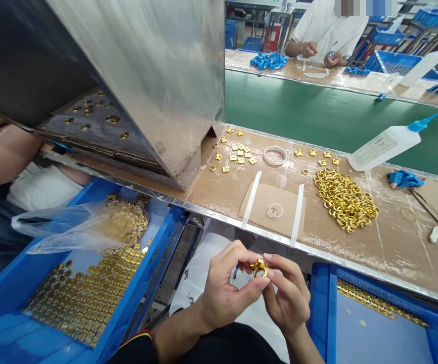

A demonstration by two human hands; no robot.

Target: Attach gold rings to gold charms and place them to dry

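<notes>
A: What are the hands doing, low in the middle of the frame?

B: The left hand (222, 288) and the right hand (285, 293) meet fingertip to fingertip. Both pinch one small gold ring piece (259, 268) between them, thumbs and forefingers closed on it, the other fingers curled loosely.

A: Is it one part or two?

B: I can't tell for sure. It looks like a ring with a small square bit on top, held just below the bench edge (242, 226), above the lap.

A: So which step would you say this is?

B: My guess is fitting or pressing the two gold bits together by hand. The next move likely calls for a firm, steady squeeze with the parts kept aligned, since they are tiny and slippery.

A: And around the hands?

B: Just above, on the bench, a taped cardboard pad (259, 202) carries a clear ring (275, 210). To the right lies a heap of gold rings (344, 199); toward the upper middle, scattered gold squares (237, 154) and a roll of tape (274, 155).

A: Further out?

B: A white glue bottle (386, 144) lies at right. A blue tray (25, 283) at lower left holds rows of gold squares and a plastic bag (71, 227). A metal hood (146, 76) fills the upper left, and a co-worker (325, 30) sits across the green belt (317, 116), top right.
</notes>
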